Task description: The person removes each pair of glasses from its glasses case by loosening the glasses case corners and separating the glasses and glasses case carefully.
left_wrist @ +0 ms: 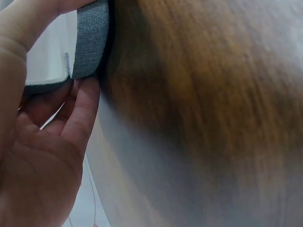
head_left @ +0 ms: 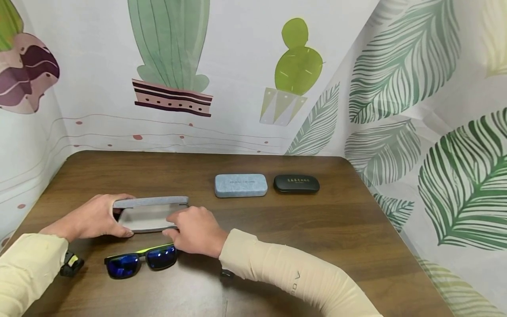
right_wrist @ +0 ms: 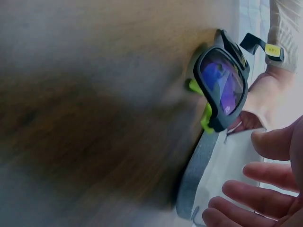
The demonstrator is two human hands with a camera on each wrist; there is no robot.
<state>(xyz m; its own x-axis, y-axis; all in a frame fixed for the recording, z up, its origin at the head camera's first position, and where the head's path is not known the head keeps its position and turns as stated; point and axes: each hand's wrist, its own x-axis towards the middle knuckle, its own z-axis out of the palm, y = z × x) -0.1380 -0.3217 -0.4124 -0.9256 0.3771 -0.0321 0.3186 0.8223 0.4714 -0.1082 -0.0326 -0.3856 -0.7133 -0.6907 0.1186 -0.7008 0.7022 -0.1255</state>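
Lower left of the head view: an open grey glasses case on the brown wooden table, lid raised toward the back, pale lining showing. Left hand at the case's left end, thumb along the near edge and a finger over the lid's top corner, gripping that end. Same seen close in the upper left of the left wrist view: grey fabric edge of the case pinched between curled fingers and thumb. Right hand at the case's right end, fingers loosely extended and resting against the open tray; in the right wrist view, lower right, fingers spread and relaxed over the white lining, apparently touching rather than clasping, though blur makes this hard to settle.

Just in front of the case, toward the bottom of the head view: black sunglasses with blue mirrored lenses and yellow-green trim, lying folded on the table, partly under the right wrist. Also upper right in the right wrist view, close beside the case edge.

Middle of the head view, well apart from the hands: a closed light-blue glasses case and, just to its right, a closed black glasses case.
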